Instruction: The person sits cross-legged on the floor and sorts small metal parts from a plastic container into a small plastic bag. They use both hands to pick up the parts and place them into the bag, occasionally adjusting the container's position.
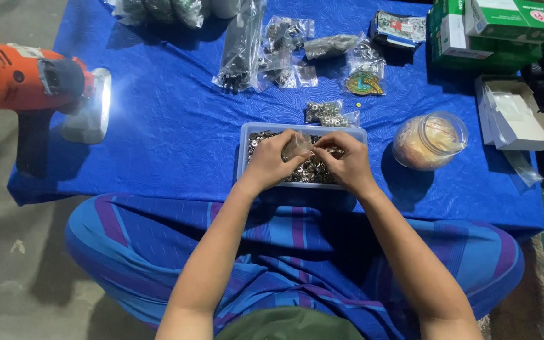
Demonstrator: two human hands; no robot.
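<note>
The left hand (271,162) and right hand (345,162) are together pinching a small clear plastic bag (297,146) over the shallow clear plastic tray of small silvery metal rings (313,171), near the middle. A slipping pinch is risking rings spilling onto the blue cloth (171,126).

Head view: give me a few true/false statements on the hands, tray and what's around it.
1. Both hands, left hand and right hand, hold a small clear bag over the tray. True.
2. The tray holds wooden beads. False: it holds small metal parts.
3. A clear jar lies to the right of the tray. True.
4. The cloth under the tray is red. False: it is blue.
5. The orange lamp sits at the right edge. False: it is at the left, lit.
</note>
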